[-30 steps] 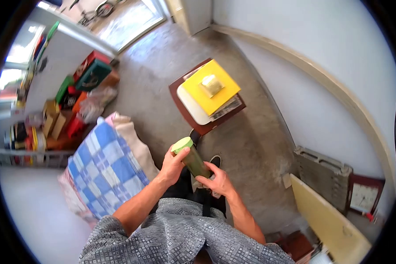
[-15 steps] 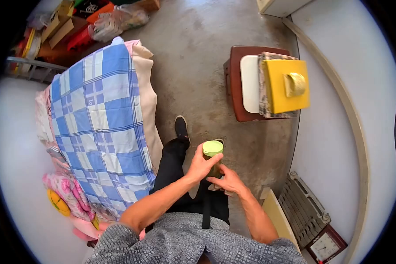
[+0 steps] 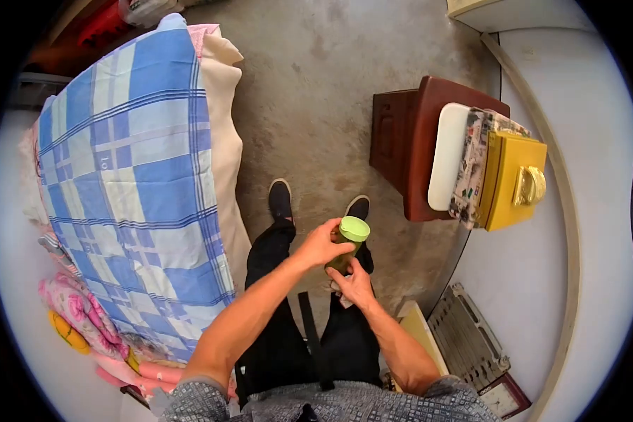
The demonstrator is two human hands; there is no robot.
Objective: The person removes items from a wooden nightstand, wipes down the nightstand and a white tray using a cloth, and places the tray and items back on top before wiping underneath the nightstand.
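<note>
A see-through green bottle (image 3: 340,263) with a light green lid (image 3: 355,228) is held upright, slightly tilted, in front of my legs. My left hand (image 3: 322,246) wraps its upper part just under the lid, thumb across the front. Lower down, my right hand (image 3: 355,284) grips the bottle near its base. A crumpled pale cloth (image 3: 345,299) shows beneath the right palm, partly hidden by the hand.
Left stands a bed with a blue checked sheet (image 3: 137,176). At right, a brown cabinet (image 3: 394,137) carries a white board (image 3: 448,158) and a yellow box (image 3: 517,179). A grey slatted metal panel (image 3: 464,337) and a clock (image 3: 503,399) lean low at right.
My view has shifted, so the cabinet and its stack appear farther right and the bed larger. Both shoes now show. My hands keep holding the bottle, which sits slightly higher and more to the right.
</note>
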